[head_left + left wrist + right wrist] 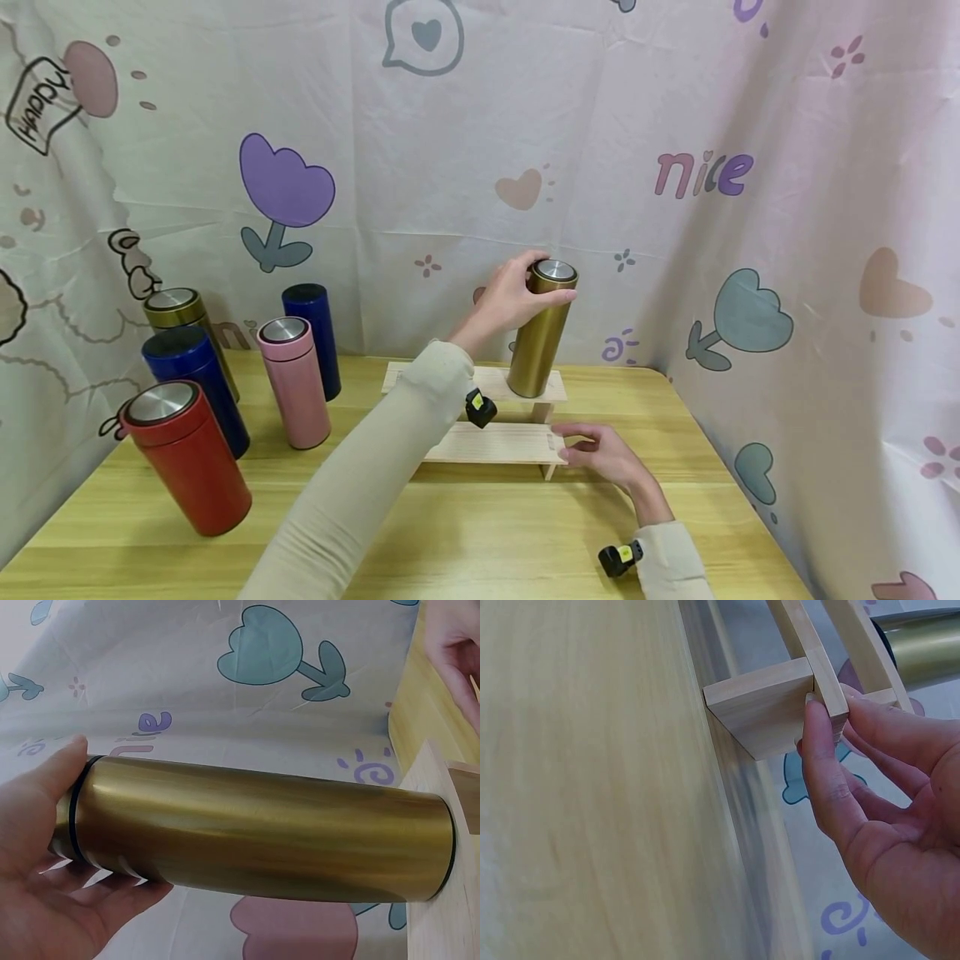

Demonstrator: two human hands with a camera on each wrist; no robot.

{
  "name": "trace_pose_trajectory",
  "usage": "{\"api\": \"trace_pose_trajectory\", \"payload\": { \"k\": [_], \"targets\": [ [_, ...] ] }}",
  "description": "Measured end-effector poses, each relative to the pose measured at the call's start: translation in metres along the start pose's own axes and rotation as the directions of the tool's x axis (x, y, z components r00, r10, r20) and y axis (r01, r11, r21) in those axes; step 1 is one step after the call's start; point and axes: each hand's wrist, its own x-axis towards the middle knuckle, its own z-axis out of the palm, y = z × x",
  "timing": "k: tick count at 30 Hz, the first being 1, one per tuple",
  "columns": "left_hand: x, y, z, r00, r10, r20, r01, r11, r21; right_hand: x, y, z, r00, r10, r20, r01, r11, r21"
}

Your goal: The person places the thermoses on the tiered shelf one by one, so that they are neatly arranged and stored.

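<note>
A gold thermos bottle point(538, 346) with a silver-topped lid stands at the right end of the upper step of a small two-tier wooden rack point(487, 443). My left hand point(513, 292) grips it around the lid end, thumb on one side and fingers on the other, as the left wrist view shows along the gold body point(262, 825). Lower down, my right hand point(603, 454) pinches the right end of the rack's lower step. In the right wrist view, thumb and fingers hold the board's end point(829, 694) above its wooden leg point(761, 705).
At the left of the table point(480, 533) stand a red thermos point(191, 467), a blue one point(198, 392), a pink one point(296, 387), another blue one point(318, 333) and a second gold one point(183, 312). A printed curtain point(450, 183) hangs close behind and along both sides.
</note>
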Motion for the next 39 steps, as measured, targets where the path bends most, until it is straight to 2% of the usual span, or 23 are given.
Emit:
{"api": "trace_pose_trajectory", "payload": {
  "k": [5, 13, 30, 35, 39],
  "targets": [
    [0.0, 0.0, 0.001, 1.0, 0.006, -0.001, -0.006, 1.0, 0.014, -0.001, -0.001, 0.0, 1.0, 0.008, -0.005, -0.008, 1.0, -0.004],
    [0.0, -0.001, 0.001, 1.0, -0.021, 0.007, 0.02, 0.999, 0.027, 0.0, -0.002, 0.001, 1.0, 0.008, -0.004, -0.008, 1.0, -0.001],
    [-0.002, 0.002, 0.003, 1.0, -0.016, 0.019, 0.015, 0.999, 0.045, 0.0, -0.003, 0.002, 1.0, -0.013, -0.006, 0.013, 1.0, -0.011],
    [-0.005, -0.001, 0.001, 1.0, -0.009, 0.009, 0.008, 1.0, 0.015, -0.001, -0.003, 0.002, 1.0, -0.008, -0.006, 0.008, 1.0, -0.014],
    [-0.01, -0.006, -0.004, 0.999, -0.031, 0.01, 0.032, 0.998, -0.062, -0.001, -0.003, 0.002, 1.0, -0.001, -0.007, 0.001, 1.0, -0.013]
  ]
}}
